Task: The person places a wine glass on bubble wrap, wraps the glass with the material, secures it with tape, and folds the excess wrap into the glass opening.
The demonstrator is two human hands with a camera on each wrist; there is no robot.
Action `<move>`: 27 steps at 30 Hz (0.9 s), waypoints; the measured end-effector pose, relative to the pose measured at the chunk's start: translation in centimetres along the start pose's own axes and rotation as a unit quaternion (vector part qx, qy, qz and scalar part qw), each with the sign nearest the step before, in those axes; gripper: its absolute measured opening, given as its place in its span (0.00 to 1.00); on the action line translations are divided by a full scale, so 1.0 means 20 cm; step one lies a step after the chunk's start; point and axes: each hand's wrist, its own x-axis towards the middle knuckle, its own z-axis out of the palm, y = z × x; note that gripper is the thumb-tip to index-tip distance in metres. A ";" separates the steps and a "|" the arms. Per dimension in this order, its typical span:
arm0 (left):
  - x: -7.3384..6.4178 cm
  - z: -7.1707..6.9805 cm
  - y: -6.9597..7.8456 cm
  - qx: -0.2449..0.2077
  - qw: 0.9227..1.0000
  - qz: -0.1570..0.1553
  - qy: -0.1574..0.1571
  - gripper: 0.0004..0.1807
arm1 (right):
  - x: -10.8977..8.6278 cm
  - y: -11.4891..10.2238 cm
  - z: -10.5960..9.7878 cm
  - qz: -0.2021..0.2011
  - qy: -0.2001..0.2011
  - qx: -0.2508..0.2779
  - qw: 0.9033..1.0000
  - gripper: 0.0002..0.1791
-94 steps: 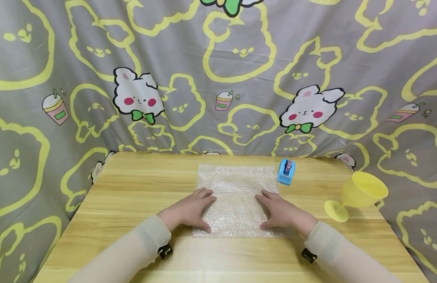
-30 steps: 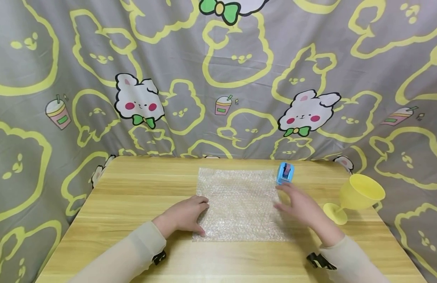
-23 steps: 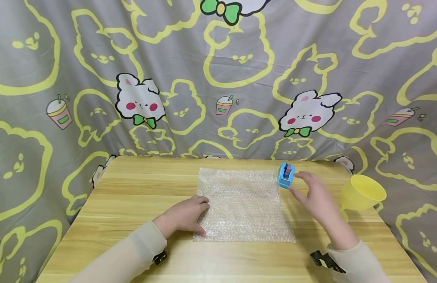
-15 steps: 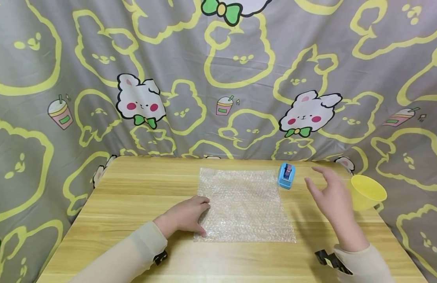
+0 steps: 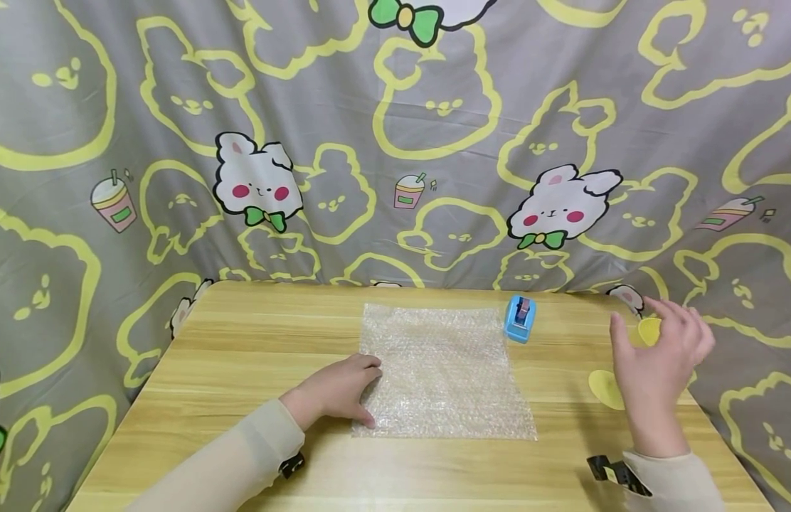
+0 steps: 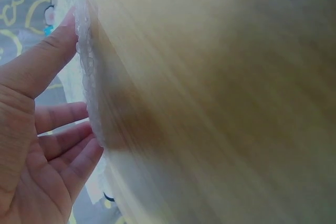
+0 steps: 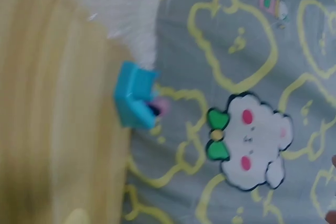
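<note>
A sheet of clear bubble wrap lies flat on the wooden table. My left hand rests at its left edge, fingers and thumb spread; the left wrist view shows the fingertips touching the wrap's edge. On the right, my right hand is raised in front of a yellow plastic goblet, thumb and fingers apart with nothing between them. The hand hides most of the goblet; only its round foot and part of its bowl show. In the right wrist view, only fingertips appear at the edge.
A blue tape dispenser stands at the wrap's upper right corner. Behind and beside the table hangs a grey curtain with yellow rabbit outlines.
My right hand has left the wrap's right side, passed beside the tape dispenser and moved right to the goblet. The left hand has stayed at the wrap's left edge.
</note>
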 end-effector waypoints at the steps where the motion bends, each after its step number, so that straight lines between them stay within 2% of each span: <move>1: 0.00 0.00 0.00 0.001 1.000 0.001 0.000 0.48 | 0.00 0.02 0.00 0.013 0.004 -0.005 1.000 0.25; 4: 0.00 0.00 0.00 0.000 1.000 0.003 0.000 0.47 | -0.02 0.07 0.00 0.027 0.015 -0.021 0.999 0.28; 8: 0.00 0.00 0.00 -0.003 1.000 0.000 -0.001 0.47 | -0.04 0.13 0.00 0.010 0.042 -0.042 0.998 0.29; 10: 0.00 0.00 0.00 -0.005 1.000 -0.002 -0.002 0.48 | -0.04 0.15 0.01 0.014 0.049 -0.047 0.998 0.31; 16: 0.00 0.00 0.00 -0.008 1.000 -0.004 -0.002 0.48 | -0.06 0.18 0.01 0.047 0.048 -0.014 0.998 0.33; 20: 0.00 0.00 0.00 -0.011 1.000 -0.007 -0.005 0.48 | -0.07 0.19 0.02 0.094 0.049 0.026 0.994 0.35; 24: -0.01 0.00 0.00 -0.013 1.000 -0.009 -0.006 0.48 | -0.08 0.19 0.03 0.156 0.037 0.052 0.986 0.39; 27: -0.01 0.00 0.00 -0.014 1.000 -0.008 -0.003 0.48 | -0.09 0.20 0.02 0.178 0.032 0.059 0.982 0.42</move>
